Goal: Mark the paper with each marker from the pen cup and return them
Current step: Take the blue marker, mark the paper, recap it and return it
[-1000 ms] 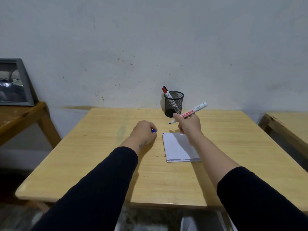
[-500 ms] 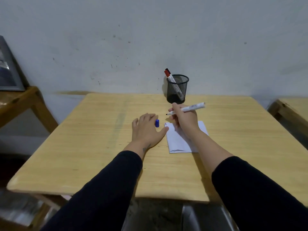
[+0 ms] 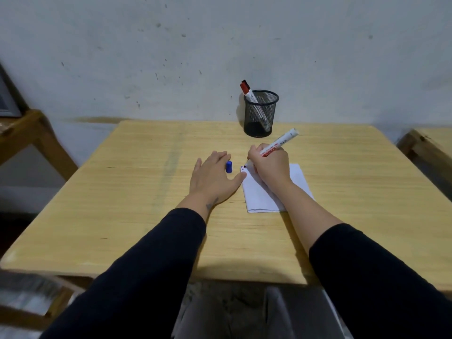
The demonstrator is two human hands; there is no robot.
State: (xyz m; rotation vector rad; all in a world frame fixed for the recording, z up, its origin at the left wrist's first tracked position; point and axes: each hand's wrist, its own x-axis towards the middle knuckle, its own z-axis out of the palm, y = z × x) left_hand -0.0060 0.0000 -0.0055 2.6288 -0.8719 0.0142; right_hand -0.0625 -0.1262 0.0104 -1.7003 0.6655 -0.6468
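Head cam: right hand is gripping a marker, tip down on the far left corner of the paper. Left hand lies flat, fingers spread, blue cap just beside them. Cup at the back edge of the table has a red-capped marker in it.

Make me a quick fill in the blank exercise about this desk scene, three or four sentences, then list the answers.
1. The right hand holds a white marker with its tip on the ____.
2. The loose cap beside the left hand is ____ in colour.
3. The marker left in the mesh pen cup has a ____ cap.
4. The left hand lies flat on the ____.

Answers: paper; blue; red; table
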